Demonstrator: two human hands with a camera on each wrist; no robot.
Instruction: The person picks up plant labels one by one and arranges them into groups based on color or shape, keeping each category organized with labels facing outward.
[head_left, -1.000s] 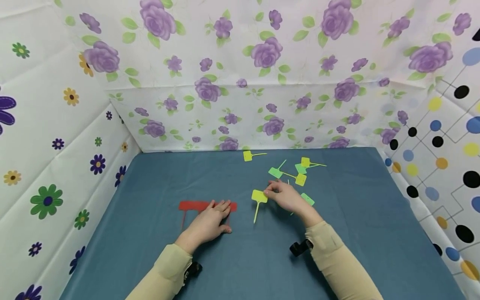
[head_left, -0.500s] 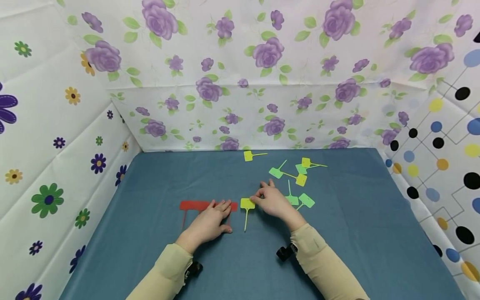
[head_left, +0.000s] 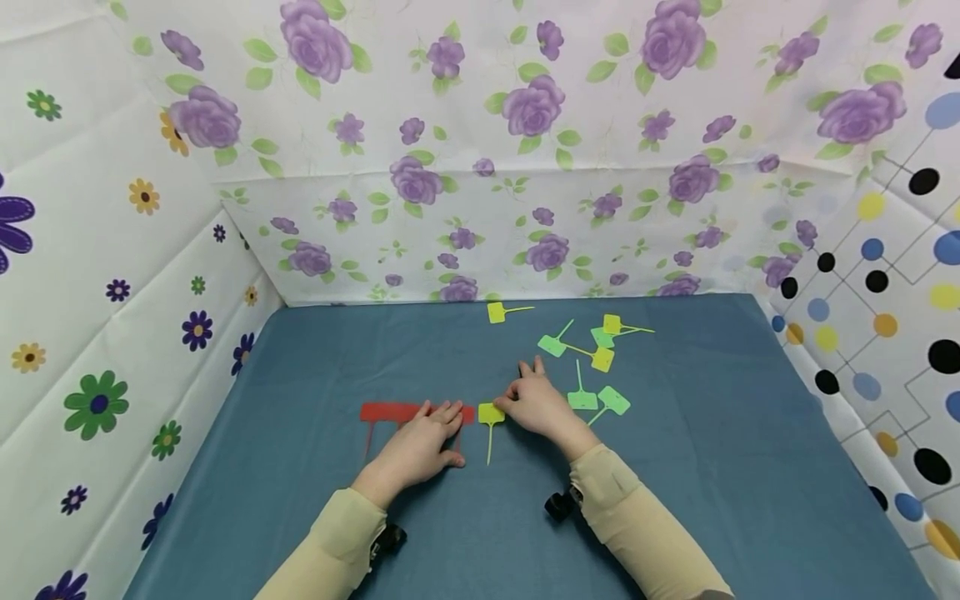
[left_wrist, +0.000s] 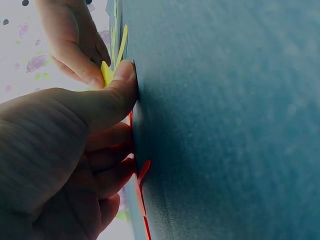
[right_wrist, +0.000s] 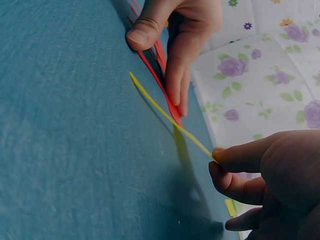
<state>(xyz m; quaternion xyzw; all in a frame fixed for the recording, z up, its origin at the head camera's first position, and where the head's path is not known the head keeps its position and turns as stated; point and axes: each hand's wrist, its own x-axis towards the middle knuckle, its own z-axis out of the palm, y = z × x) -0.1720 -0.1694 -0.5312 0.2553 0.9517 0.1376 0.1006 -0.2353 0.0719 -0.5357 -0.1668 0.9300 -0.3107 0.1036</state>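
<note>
My left hand (head_left: 416, 448) rests with fairly straight fingers on a row of red T-shaped plant labels (head_left: 381, 412), covering part of it. Their thin stems point toward me. Just right of that row, my right hand (head_left: 538, 408) pinches the corner of a yellow plant label (head_left: 490, 413) between thumb and index finger. In the right wrist view the yellow label (right_wrist: 160, 107) is tilted, its head edge between the fingertips and its stem tip near the cloth. A narrow gap separates it from the red row in the head view.
Right of my right hand lie green labels (head_left: 582, 401). Farther back, yellow and green labels (head_left: 602, 359) overlap, and a single yellow label (head_left: 497, 312) lies near the back edge. Patterned cloth walls (head_left: 480, 225) border the blue tabletop (head_left: 720, 467).
My right hand has moved left and toward me with the yellow label, bringing it beside the red row and uncovering a green label. My left hand has stayed in place.
</note>
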